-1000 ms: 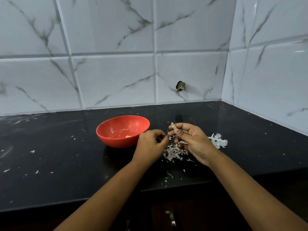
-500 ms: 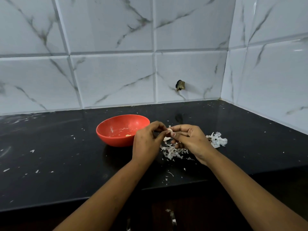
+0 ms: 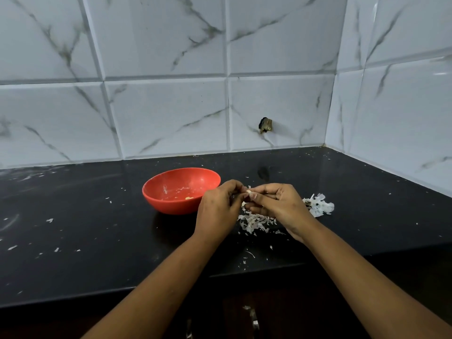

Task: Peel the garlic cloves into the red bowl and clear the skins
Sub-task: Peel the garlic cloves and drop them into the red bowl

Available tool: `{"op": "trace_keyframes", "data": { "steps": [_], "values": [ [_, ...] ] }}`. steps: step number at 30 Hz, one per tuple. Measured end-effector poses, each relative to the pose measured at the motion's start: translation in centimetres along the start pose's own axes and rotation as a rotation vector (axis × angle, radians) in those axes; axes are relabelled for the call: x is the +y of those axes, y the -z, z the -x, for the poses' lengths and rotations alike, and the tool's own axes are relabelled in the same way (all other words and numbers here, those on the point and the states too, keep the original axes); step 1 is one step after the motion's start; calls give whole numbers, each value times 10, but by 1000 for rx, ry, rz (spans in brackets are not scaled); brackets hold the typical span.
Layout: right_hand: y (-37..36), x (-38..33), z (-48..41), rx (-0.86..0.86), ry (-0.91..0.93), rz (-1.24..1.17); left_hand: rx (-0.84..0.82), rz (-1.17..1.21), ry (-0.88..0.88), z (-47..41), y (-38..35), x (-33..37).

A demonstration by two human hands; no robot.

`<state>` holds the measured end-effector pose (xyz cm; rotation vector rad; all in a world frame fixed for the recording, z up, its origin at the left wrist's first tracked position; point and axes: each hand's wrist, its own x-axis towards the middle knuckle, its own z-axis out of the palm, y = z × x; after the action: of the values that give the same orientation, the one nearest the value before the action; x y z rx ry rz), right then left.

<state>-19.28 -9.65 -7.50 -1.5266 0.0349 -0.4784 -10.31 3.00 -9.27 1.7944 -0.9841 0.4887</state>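
Peeling step: left hand (image 3: 217,211) and right hand (image 3: 278,204) both pinch one garlic clove (image 3: 248,192) above the skins (image 3: 254,221). Next, likely: strip remaining skin, drop clove into bowl (image 3: 171,207).

Bowl (image 3: 176,207) sits on countertop (image 3: 73,241), tiled wall (image 3: 166,113) behind. Skin pile (image 3: 254,222) lies right of bowl, slightly nearer the front edge; second skin heap (image 3: 321,206) farther right.
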Motion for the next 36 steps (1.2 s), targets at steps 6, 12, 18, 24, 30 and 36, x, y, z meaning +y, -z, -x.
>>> {"op": "trace_keyframes", "data": {
  "steps": [6,12,18,24,30,36],
  "values": [
    [-1,0,0,8,13,9,43,103,41,0,0,1],
    [0,0,0,-7,7,18,10,104,28,-1,0,-3],
    [4,2,-1,-20,-35,42,-122,86,19,-2,-1,-7],
    [1,2,-1,-7,-17,40,-131,18,-2,0,-2,-3],
    [-3,-1,-2,86,17,-39,-141,-2,-41,2,-3,-1],
    [3,-4,-4,203,23,-91,-126,-12,-16,0,-4,-2]
  ]
}}
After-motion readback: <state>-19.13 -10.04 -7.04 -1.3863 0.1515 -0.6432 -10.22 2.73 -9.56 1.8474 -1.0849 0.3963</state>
